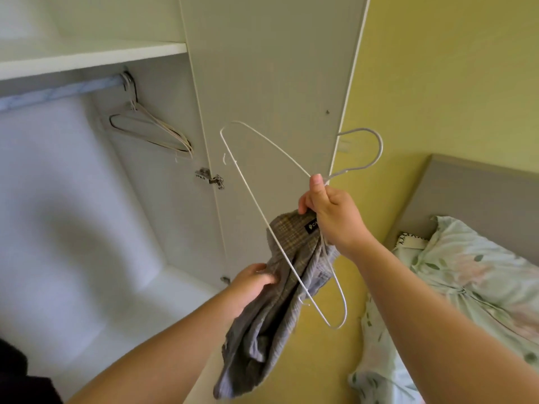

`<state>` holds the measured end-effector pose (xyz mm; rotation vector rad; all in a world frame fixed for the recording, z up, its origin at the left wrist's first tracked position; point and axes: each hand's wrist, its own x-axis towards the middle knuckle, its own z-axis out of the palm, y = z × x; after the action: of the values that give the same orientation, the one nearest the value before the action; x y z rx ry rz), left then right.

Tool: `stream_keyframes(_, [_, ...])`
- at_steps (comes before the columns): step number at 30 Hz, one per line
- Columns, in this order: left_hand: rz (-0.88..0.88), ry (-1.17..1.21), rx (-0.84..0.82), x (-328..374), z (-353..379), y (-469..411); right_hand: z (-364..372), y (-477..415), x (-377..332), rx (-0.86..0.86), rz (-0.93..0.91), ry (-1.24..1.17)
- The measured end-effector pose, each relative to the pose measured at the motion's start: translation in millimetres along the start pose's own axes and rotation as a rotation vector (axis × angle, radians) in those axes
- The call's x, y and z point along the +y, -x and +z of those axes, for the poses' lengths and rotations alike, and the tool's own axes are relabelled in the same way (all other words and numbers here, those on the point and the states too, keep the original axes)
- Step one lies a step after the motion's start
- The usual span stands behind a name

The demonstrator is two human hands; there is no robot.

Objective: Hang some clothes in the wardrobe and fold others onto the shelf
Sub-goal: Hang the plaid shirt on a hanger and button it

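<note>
A grey checked garment (262, 325) with a black neck label hangs crumpled in front of me. My right hand (329, 214) grips its collar together with the neck of a white wire hanger (256, 199), whose hook points up and right. One arm of the hanger runs down through the cloth. My left hand (252, 284) pinches the garment's left side lower down. The open wardrobe is on the left, with a white shelf (93, 58) above a pale hanging rail (58, 91).
Several empty wire hangers (151, 129) hang at the rail's right end. The open wardrobe door (271, 68) stands just behind my hands. A bed with floral bedding (472, 287) and a grey headboard (472, 199) lies at the right against a yellow wall.
</note>
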<state>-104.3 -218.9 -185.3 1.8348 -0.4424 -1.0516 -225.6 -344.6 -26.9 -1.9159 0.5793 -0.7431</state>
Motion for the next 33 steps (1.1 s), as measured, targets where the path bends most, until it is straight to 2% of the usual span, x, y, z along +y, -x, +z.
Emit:
stream_keyframes(8, [0.070,-0.166,-0.100,14.9,-2.8,-12.4,-16.3,15.7,-3.4,-0.019,-0.026,-0.035])
stream_keyframes(13, [0.064,0.003,-0.293,20.5,29.9,-13.8,-20.0,26.5,-4.1,-0.019,-0.025,0.018])
stream_keyframes(18, [0.062,-0.124,-0.377,17.1,48.1,-13.5,-38.8,38.6,-2.7,0.047,-0.037,-0.042])
stream_keyframes(21, [0.180,-0.139,-0.307,17.3,33.6,-21.0,-58.9,49.7,-0.9,0.060,-0.006,-0.048])
stream_keyframes(25, [0.363,-0.128,-0.004,43.7,-1.5,-32.9,-83.4,65.8,11.8,-0.022,0.089,0.088])
stream_keyframes(28, [0.455,-0.164,-0.008,73.0,-20.6,-30.0,-94.0,74.9,20.3,-0.091,0.155,0.208])
stream_keyframes(33, [0.551,-0.302,-0.024,106.8,-40.0,-25.5,-102.1,75.1,23.7,-0.073,0.189,0.187])
